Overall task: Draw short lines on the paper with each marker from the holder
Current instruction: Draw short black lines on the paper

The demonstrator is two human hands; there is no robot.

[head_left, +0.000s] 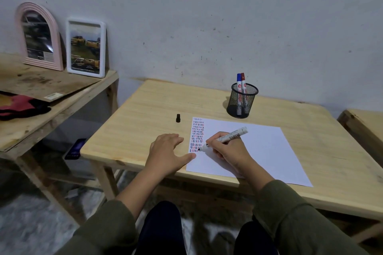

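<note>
A white paper (pixel 259 151) lies on the wooden table (pixel 145 114), with rows of short black, blue and red lines (pixel 198 132) down its left edge. My right hand (pixel 228 149) grips an uncapped white marker (pixel 230 135), whose tip touches the paper at the bottom row of lines. Fingers spread, my left hand (pixel 167 151) rests flat on the table with its thumb on the paper's left edge. A black cap (pixel 178 118) stands on the table left of the paper. The black mesh holder (pixel 241 101) behind the paper keeps a blue-capped marker (pixel 239 80) and a red-capped marker (pixel 243 80).
A lower wooden bench (pixel 51 99) stands to the left with two framed pictures (pixel 62 41) against the wall and a red and black cloth (pixel 20 105). A phone (pixel 74 149) lies below, between the tables. Another wooden surface (pixel 364 128) shows at the right.
</note>
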